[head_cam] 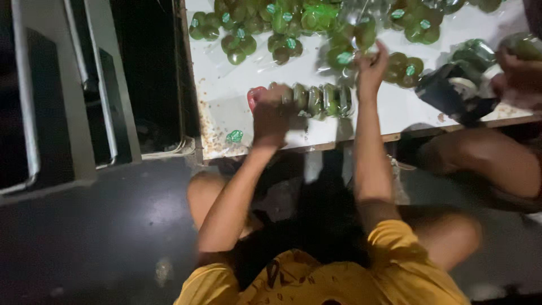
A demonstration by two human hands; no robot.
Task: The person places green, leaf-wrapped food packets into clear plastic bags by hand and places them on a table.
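Clear bags (237, 42) of green fruit lie on the white table (226, 96); left hand (272, 116) curled closed on the end of a packed fruit row (319, 100) at table's near edge, right hand (371, 65) pinching a bag (344, 53).

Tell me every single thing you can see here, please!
clear plastic packs of round green sweets: many, green, across the far part of the table
row of wrapped green sweets: one row, green, near the table's front edge
red object: one, red, at the row's left end, too blurred to identify
loose green sticker: one, green, front left of table
white tabletop: one, white, crumb-speckled along the left edge
dark tape dispenser: one, black, right side
another person's hand: one, far right, by the dispenser
left hand: on the row's left end
right hand: raised above the row's right end
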